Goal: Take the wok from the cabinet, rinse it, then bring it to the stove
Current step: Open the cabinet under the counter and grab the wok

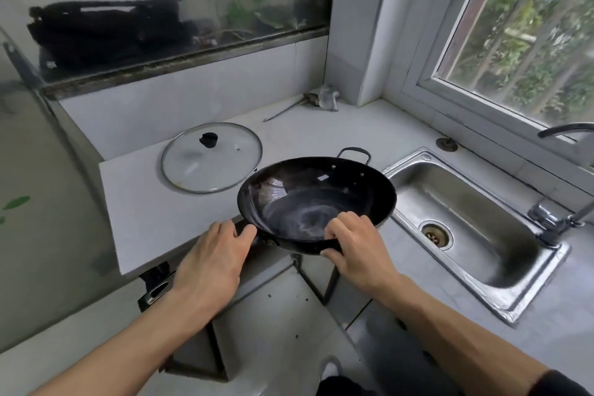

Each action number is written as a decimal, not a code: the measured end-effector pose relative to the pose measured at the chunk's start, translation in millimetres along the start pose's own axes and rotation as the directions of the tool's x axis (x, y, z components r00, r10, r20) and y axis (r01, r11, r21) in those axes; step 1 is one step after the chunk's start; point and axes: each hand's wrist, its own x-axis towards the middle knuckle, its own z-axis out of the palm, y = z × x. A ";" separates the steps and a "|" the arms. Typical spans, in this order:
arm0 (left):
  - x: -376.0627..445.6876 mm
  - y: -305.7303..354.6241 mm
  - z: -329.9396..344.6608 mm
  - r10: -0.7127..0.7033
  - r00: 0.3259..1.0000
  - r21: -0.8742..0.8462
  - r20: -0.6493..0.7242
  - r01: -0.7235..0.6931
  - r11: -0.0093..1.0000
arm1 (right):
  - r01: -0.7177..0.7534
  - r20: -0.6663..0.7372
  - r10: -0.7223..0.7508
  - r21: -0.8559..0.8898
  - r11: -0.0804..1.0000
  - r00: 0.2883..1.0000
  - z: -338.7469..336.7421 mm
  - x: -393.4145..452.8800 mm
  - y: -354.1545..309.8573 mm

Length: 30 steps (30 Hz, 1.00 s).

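A pale counter point(199, 228) runs from the left along a tiled wall and turns the corner under a window point(520, 35) on the right. Set into its right part is a steel sink point(414, 190), its drain point(435, 234) in the basin floor and a tap point(559, 130) reaching in from the far right edge.

The wok point(316, 202), black with a worn, greyish bottom, sits at the near edge of the counter, just left of the sink and partly out past the counter's front. Whether its base touches the counter cannot be told. A loop handle point(353, 153) stands at its far rim.

Just left of the wok and farther back, a glass lid point(210, 157) with a black knob lies flat on the counter, its rim very close to the wok's.

The left hand point(212, 262) is at the wok's near left side, fingers curled down around the near handle there; the handle itself is mostly hidden, so how firm the hold is cannot be told. The right hand point(356, 243) clasps the near rim, thumb under the outer wall and fingers over the edge into the bowl.

Far back by the corner lies a thin metal utensil point(289, 109) beside a crumpled clear wrapper point(328, 97).
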 end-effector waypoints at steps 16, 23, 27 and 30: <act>148.9 17.2 9.6 -0.165 0.986 0.028 0.019 0.164 0.986 | 0.026 -0.008 -0.026 0.005 1.000 1.000 22.3 120.1 111.9; 216.9 -15.4 20.3 -0.133 0.989 0.034 0.065 0.131 0.991 | -0.046 0.008 0.046 -0.010 0.999 0.999 46.9 177.1 128.6; 249.2 -36.6 28.7 -0.106 0.991 0.047 0.079 0.103 0.994 | -0.084 0.025 0.085 -0.024 0.996 0.996 60.2 208.8 134.4; 270.5 -50.5 34.8 -0.100 0.991 0.047 0.086 0.096 0.994 | -0.099 0.039 0.101 -0.045 0.994 0.994 72.1 228.2 139.9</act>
